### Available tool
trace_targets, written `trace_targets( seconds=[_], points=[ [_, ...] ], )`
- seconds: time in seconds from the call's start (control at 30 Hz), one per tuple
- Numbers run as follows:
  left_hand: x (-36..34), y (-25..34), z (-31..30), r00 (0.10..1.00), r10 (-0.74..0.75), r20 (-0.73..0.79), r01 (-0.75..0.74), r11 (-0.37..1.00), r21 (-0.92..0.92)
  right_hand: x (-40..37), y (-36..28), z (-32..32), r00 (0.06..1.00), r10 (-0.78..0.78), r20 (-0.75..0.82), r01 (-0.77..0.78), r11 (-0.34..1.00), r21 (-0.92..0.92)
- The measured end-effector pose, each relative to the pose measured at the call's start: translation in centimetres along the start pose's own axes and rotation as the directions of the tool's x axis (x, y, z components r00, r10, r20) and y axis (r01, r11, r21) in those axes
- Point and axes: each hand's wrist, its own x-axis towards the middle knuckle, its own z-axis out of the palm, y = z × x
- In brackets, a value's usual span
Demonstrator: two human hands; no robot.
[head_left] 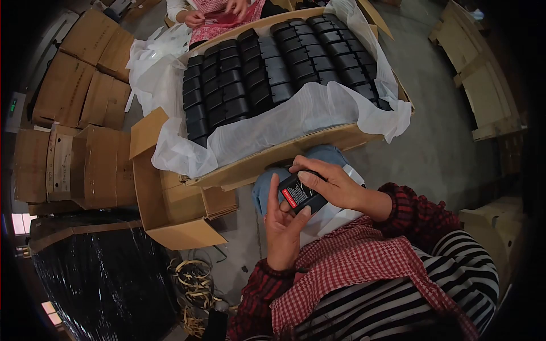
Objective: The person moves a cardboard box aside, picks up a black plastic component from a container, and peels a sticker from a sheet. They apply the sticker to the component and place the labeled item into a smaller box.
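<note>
Above my lap I hold a black plastic piece point(311, 200), which carries a black label with white print and a red band point(289, 197). My left hand point(283, 232) grips its lower left side, thumb near the bottom edge. From the upper right, my right hand point(334, 183) closes on the same piece, its thumb lying over the top. White sheets point(335, 220) rest on my lap under the hands. Just beyond my knees stands a large carton point(296, 149) packed with rows of similar-looking black plastic pieces point(281, 62), its white liner folded over the rim.
An open cardboard box point(170, 207) sits left of my knees. Tangled straps point(193, 278) lie on the floor beside a black-wrapped stack point(102, 278). Cartons point(74, 85) are piled at left, and wooden crates point(483, 74) stand at right. Another person's hands point(196, 19) show behind the carton.
</note>
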Motion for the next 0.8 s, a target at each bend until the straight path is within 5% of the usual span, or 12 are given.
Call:
trace_targets(
  seconds=[0.1, 0.17, 0.33, 0.43, 0.47, 0.5, 0.53, 0.6, 0.67, 0.73, 0.8],
  points=[
    [0.1, -0.3, 0.2, 0.998, -0.009, -0.069, 0.006, 0.999, -0.044, -0.3, 0.1, 0.1, 1.0, 0.015, 0.015, -0.014, 1.0, -0.007],
    [0.0, -0.5, -0.8, 0.983, -0.038, -0.182, 0.022, 0.996, -0.085, -0.4, 0.8, 0.5, 0.992, -0.117, 0.055, 0.122, 0.987, -0.105],
    [-1.0, -1.8, -11.5, 0.846, 0.006, -0.533, -0.001, 1.0, 0.01, -0.2, 1.8, -1.4, 0.989, 0.094, -0.117, -0.075, 0.984, 0.161],
    [-2.0, 0.5, -20.6, 0.734, 0.03, -0.679, -0.063, 0.998, -0.024, -0.9, 2.0, -3.7, 0.984, 0.152, 0.09, -0.144, 0.986, -0.083],
    [-2.4, 0.1, -27.3, 0.841, 0.189, -0.507, -0.247, 0.968, -0.05, -1.1, 2.1, -3.7, 0.988, 0.135, 0.078, -0.126, 0.987, -0.104],
    [-1.7, 0.5, -31.1, 0.742, 0.4, -0.538, -0.436, 0.898, 0.067, -0.7, 0.3, -3.9, 0.995, 0.049, 0.082, -0.036, 0.988, -0.152],
    [-1.1, 3.8, -31.7, 0.677, 0.315, -0.665, -0.409, 0.912, 0.016, -0.3, -0.6, -4.5, 0.998, 0.056, 0.036, -0.048, 0.98, -0.195],
    [0.3, 8.4, -30.3, 0.47, 0.094, -0.878, -0.217, 0.976, -0.012, 1.0, -1.1, -5.3, 0.979, -0.201, -0.024, 0.187, 0.944, -0.272],
    [1.7, 8.9, -26.4, 0.485, 0.17, -0.858, -0.127, 0.984, 0.123, 2.7, -1.8, -7.1, 0.946, -0.279, -0.165, 0.204, 0.907, -0.369],
    [2.5, 7.9, -23.2, 0.485, 0.243, -0.84, -0.028, 0.964, 0.263, 5.2, -1.4, -9.4, 0.81, -0.47, -0.349, 0.231, 0.805, -0.547],
    [3.4, 6.6, -19.9, 0.649, 0.484, -0.587, -0.154, 0.839, 0.522, 7.5, 2.2, -11.7, 0.715, -0.575, -0.398, 0.226, 0.729, -0.647]
  ],
)
